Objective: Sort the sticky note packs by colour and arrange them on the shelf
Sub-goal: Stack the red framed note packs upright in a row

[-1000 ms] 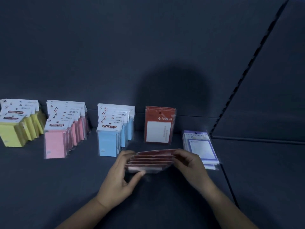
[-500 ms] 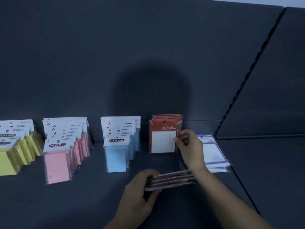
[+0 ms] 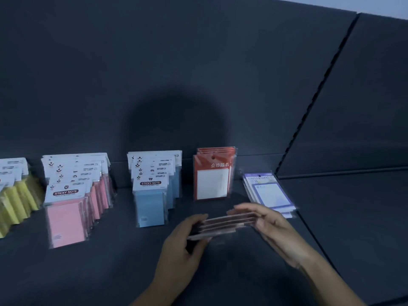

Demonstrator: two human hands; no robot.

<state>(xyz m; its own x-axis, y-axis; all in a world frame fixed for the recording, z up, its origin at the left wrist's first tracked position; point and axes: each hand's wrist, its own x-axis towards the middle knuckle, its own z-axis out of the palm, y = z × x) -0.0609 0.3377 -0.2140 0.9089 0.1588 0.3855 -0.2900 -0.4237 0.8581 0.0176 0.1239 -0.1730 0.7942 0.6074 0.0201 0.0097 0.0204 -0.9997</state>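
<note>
Between my two hands is a small stack of red sticky note packs [image 3: 225,225], lying flat and seen edge-on. My left hand [image 3: 183,246] grips its left end. My right hand [image 3: 271,226] holds its right end with fingers curled over the top edge. Behind the stack, red packs [image 3: 213,175] stand upright against the shelf's back wall. Rows of yellow packs [image 3: 17,195], pink packs [image 3: 70,195] and blue packs [image 3: 154,184] stand further left. Purple-framed packs [image 3: 269,193] lie flat at the right.
The dark shelf board [image 3: 110,272] runs from the left edge to a slotted upright [image 3: 309,115] at the right. Beyond that upright is another dark shelf section [image 3: 364,217]. The back wall [image 3: 176,74] rises close behind the rows.
My right hand has come back from the standing red packs and taken hold of the right end of the stack. The view has shifted slightly to the right.
</note>
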